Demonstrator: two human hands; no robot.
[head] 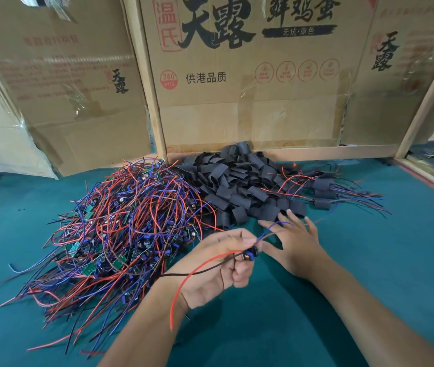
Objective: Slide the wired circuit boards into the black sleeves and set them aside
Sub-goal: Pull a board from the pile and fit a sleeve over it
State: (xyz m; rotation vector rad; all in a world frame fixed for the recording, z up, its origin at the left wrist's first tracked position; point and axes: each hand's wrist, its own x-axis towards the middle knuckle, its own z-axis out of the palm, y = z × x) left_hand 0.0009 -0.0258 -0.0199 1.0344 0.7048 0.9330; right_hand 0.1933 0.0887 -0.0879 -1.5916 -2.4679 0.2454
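Head view: a left hand [221, 263] pinches a small wired circuit board [249, 254] between thumb and fingertips above a green table [369, 260] — its red and dark wires trail toward the wrist, blue ones rise to the right. The right hand [294, 243] is spread, fingers straight, just beside the board. A tangled heap of wired boards [120, 229] lies left; a pile of black sleeves [239, 181] behind; sleeved boards [324, 192] right. Cardboard boxes [237, 75] stand behind.
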